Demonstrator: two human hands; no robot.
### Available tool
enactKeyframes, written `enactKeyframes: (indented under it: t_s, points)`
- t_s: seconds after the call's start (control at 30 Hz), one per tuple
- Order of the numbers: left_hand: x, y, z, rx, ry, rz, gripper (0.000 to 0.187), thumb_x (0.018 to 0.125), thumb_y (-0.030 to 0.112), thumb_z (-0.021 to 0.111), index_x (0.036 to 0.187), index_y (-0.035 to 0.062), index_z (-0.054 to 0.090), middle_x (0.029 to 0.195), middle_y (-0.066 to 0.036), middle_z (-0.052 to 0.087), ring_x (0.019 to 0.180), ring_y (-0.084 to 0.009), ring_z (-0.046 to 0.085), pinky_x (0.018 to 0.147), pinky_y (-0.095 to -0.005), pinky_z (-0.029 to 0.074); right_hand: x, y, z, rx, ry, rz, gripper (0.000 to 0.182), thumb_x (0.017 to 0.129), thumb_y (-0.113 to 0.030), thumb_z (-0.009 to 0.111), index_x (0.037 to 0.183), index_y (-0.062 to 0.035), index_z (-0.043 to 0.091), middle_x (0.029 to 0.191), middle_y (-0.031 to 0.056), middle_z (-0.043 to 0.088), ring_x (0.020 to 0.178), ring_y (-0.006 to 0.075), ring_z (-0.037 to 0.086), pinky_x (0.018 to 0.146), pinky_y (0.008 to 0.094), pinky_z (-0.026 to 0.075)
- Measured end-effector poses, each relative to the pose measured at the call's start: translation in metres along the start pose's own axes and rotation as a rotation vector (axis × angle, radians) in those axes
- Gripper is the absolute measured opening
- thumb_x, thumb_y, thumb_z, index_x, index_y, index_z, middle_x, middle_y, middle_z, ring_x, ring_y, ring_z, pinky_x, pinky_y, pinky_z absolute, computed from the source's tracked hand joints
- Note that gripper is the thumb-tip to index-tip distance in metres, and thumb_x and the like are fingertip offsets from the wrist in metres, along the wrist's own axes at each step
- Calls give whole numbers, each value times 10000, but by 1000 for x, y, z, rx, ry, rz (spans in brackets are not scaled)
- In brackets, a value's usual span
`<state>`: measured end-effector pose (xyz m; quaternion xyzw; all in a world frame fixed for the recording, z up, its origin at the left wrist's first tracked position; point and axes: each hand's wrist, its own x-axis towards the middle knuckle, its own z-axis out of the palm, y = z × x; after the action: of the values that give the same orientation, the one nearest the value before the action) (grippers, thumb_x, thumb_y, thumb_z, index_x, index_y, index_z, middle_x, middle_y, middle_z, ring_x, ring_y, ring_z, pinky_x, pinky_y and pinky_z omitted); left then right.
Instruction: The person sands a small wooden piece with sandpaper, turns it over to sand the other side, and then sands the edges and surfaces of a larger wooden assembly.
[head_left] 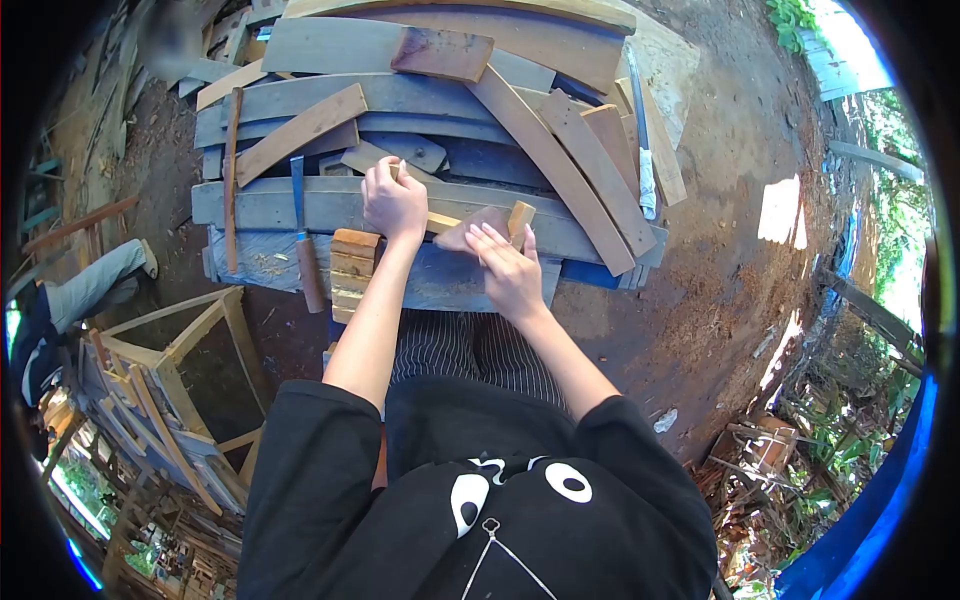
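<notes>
My left hand point(394, 203) is closed around the far end of a light wooden piece point(441, 223) over the planked bench. To its right, my right hand point(507, 268) has its fingers pressed on a brown, thin wedge-shaped piece point(472, 229). A small light block point(520, 221) stands just beyond the right fingers. Stacked wooden blocks point(353, 268) sit at the bench's near edge, below my left wrist. Left of them lies a chisel point(309, 262) with a wooden handle and a blue-grey blade.
Grey and brown boards point(560, 180) pile across the bench point(440, 278). A long blade with a wrapped handle point(647, 184) lies at the right. A wooden frame point(180, 350) stands at the lower left, and another person's leg point(100, 284) shows at the far left.
</notes>
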<state>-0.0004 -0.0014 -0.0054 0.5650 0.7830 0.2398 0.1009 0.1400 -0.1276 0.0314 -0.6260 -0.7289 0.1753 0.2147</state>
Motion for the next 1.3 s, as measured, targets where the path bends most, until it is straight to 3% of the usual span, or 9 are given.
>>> enactKeyframes:
  t_s: [0.13,0.23,0.37,0.53,0.63,0.83,0.97,1.13,1.3]
  points:
    - [6,2,-7,-37,-31,-9,139,831,197,597,921,105,649,892,-74,629,890,-291,590,722,-407,487,-5,9,-4,4,-49,-84,314,847,-95,540,1145,-134,632,1207,-7,623,1184,124,540,1113,458,185]
    - [20,-6,-21,-123,-185,27,153,825,221,612,881,100,688,870,-86,647,897,-289,591,740,-392,487,-7,12,0,-7,-36,-99,309,849,-109,553,1146,-134,633,1208,-2,623,1179,127,545,1112,457,190]
    - [32,-30,-11,-336,-132,181,260,908,248,533,786,109,716,832,-90,652,786,-281,613,712,-379,493,-4,10,2,41,-5,-64,315,844,-108,561,1150,-130,631,1206,11,624,1162,140,559,1101,462,220]
    - [32,-34,-6,-488,-182,41,319,932,252,517,752,70,707,817,-85,643,720,-212,624,665,-314,493,44,-7,31,141,-42,-88,324,835,-64,534,1140,-114,629,1212,29,620,1150,148,568,1080,476,262]
    - [33,-33,-6,-487,-210,25,315,933,260,521,764,69,705,834,-83,645,733,-212,624,666,-313,487,55,-1,36,197,-133,-90,355,824,-24,514,1147,-124,625,1206,40,621,1154,148,564,1087,484,259]
    - [29,-32,0,-535,-304,8,290,928,249,528,773,66,693,852,-89,645,780,-231,618,696,-335,474,9,37,-30,104,-304,-165,400,822,-3,517,1179,-155,618,1214,16,618,1189,136,539,1118,483,202]
    - [37,-26,2,-498,-194,153,269,922,222,537,764,58,680,834,-99,643,770,-253,621,707,-357,476,25,34,-19,93,-213,-210,328,839,-78,565,1155,-135,628,1181,22,637,1174,119,549,1110,476,224]
    - [30,-25,-3,-509,-213,151,258,923,191,538,756,42,667,786,-101,635,706,-241,631,651,-340,484,50,14,14,146,-182,-251,343,841,-100,551,1178,-127,610,1245,31,600,1158,122,559,1088,482,257]
    - [28,-23,-7,-517,-198,168,257,924,182,540,756,32,663,773,-96,633,650,-222,629,585,-316,480,15,43,-23,73,-257,-277,363,843,-121,577,1204,-144,598,1250,18,597,1184,129,541,1100,476,234]
